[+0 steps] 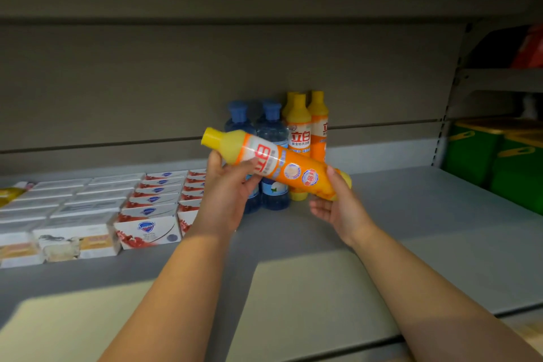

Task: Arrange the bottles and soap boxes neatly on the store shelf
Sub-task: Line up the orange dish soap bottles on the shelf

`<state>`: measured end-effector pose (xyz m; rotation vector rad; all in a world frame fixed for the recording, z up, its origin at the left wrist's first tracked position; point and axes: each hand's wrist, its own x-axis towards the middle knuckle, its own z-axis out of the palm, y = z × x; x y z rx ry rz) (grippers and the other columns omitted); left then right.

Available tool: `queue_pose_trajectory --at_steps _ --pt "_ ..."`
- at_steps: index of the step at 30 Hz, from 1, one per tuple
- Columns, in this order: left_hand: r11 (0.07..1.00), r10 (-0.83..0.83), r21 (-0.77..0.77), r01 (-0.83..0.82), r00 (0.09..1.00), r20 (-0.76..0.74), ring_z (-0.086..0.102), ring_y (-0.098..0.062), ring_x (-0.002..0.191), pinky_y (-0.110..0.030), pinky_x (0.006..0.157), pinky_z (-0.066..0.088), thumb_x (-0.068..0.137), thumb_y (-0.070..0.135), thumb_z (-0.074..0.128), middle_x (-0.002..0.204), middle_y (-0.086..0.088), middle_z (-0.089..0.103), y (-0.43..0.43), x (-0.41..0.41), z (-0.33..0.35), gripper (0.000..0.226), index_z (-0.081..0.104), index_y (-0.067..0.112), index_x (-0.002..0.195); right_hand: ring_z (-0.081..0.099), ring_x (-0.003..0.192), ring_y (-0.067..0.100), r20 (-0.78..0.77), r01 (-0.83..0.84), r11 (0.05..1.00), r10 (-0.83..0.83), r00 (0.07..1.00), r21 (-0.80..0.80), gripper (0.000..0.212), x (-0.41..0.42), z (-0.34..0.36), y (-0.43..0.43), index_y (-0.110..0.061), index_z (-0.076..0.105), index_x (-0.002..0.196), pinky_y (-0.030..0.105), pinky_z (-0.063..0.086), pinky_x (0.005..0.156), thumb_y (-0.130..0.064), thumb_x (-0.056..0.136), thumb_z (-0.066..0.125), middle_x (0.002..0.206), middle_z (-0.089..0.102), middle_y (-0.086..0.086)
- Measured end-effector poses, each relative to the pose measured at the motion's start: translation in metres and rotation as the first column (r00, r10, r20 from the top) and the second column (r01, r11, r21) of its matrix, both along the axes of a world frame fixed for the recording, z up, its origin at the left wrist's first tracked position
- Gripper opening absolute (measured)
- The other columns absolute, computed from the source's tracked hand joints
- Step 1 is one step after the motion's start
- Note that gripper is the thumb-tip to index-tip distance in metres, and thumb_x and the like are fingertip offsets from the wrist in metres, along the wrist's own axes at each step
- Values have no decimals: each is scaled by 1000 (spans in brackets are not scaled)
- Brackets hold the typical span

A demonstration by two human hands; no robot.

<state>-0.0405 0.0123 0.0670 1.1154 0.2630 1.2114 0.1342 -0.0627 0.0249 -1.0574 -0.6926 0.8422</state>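
Note:
An orange detergent bottle with a yellow cap is held tilted above the grey shelf, cap up to the left. My left hand grips its neck end; my right hand cups its base from below. Behind it, against the back panel, stand two blue-capped clear bottles and three upright orange bottles. Rows of white soap boxes and red-and-white soap boxes fill the shelf's left part.
Green boxes with yellow handles sit on the neighbouring shelf at the right, beyond an upright shelf bracket. Bare grey shelf surface lies right of the bottle group and along the front edge. A yellow packet shows at the far left.

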Motion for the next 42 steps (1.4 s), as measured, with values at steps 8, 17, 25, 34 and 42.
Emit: queue_pose_trajectory --at_steps 8,17,25,34,42 --pt "998 -19 54 19 1000 -4 69 -19 98 -35 72 57 66 11 72 98 4 73 -2 -1 -5 53 51 26 113 66 62 12 -85 -54 997 50 995 -46 49 10 -12 0 -24 56 101 25 53 55 -58 67 57 77 69 1" --pt "983 184 34 -182 981 -64 71 -7 84 -26 64 56 73 18 77 86 14 73 -8 5 -2 39 51 30 101 69 65 12 -132 -130 990 137 982 61 42 7 -17 5 -22 54 105 24 55 56 -34 67 66 78 73 0" --pt "974 203 -86 -211 975 -86 70 -3 74 -19 54 53 69 29 80 75 18 72 -8 11 -5 38 54 28 97 70 83 15 -77 -78 997 78 994 13 50 11 -19 4 -31 53 104 26 55 63 -46 60 70 101 69 -1" --pt "980 -149 -144 141 988 -46 67 -22 103 -33 74 57 75 0 65 115 -8 69 7 0 -20 61 44 14 131 72 80 16 -60 -38 998 41 997 44 54 12 -16 0 -29 53 104 25 55 60 -45 56 73 97 70 1" --pt "965 42 -258 -41 999 -2 69 -22 98 -38 76 58 66 25 78 111 -4 71 12 2 -25 61 50 22 120 71 78 21 -265 -172 972 210 941 160 47 8 -14 -4 -12 52 113 28 57 64 -18 69 68 89 74 7"
